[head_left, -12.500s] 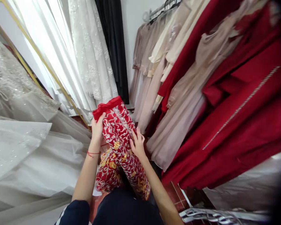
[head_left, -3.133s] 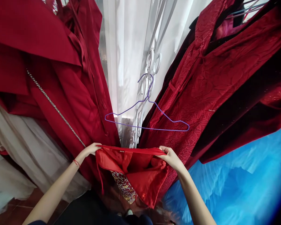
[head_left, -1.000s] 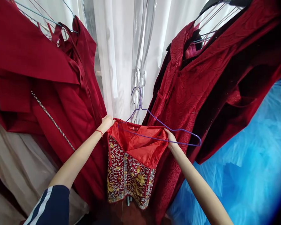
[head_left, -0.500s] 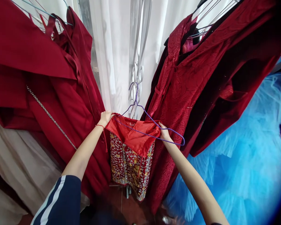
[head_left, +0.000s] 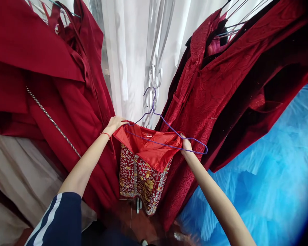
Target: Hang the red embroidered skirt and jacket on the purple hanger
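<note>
A red skirt (head_left: 146,174) with gold and silver embroidery and a red satin top edge hangs in front of me. My left hand (head_left: 115,124) is closed on the left end of its waistband. At the right end, my right hand (head_left: 187,143) grips the waistband, its fingers partly hidden by cloth. A purple wire hanger (head_left: 166,124) sits at the skirt's top, its hook up and its right end sticking out past my right hand. The hanger's left end is inside or behind the waistband; I cannot tell which.
Dark red gowns (head_left: 66,102) hang on the left, one with a silver chain trim. On the right are a patterned red dress (head_left: 192,112) and a blue tulle gown (head_left: 246,191). Behind stand a white curtain (head_left: 133,61) and white metal scrollwork (head_left: 152,77). Below is brown tiled floor (head_left: 125,218).
My hands have spread slightly apart, stretching the waistband wider. The left fingers have shifted over the waistband's end. The view has moved a little.
</note>
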The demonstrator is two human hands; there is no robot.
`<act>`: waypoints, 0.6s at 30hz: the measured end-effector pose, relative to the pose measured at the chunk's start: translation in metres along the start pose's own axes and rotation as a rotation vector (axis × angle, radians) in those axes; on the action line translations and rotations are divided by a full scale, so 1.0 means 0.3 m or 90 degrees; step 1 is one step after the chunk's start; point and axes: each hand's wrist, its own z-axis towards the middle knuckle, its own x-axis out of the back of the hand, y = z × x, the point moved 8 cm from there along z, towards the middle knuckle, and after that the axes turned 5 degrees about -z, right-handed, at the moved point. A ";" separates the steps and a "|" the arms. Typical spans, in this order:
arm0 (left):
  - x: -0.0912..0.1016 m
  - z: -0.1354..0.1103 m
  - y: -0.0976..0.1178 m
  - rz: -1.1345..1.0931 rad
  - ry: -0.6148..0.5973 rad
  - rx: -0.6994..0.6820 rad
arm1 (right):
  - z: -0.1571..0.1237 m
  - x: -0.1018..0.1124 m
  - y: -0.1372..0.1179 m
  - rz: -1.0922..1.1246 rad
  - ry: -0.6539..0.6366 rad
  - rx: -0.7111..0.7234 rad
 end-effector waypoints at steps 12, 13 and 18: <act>0.228 -0.063 0.113 -0.108 0.069 -0.027 | -0.032 0.057 -0.182 0.016 -0.011 0.019; 0.235 -0.069 0.126 -0.134 0.063 -0.028 | -0.033 0.065 -0.199 0.009 -0.015 0.019; 0.236 -0.122 0.225 -0.268 0.044 -0.058 | -0.045 0.108 -0.243 -0.033 -0.032 0.023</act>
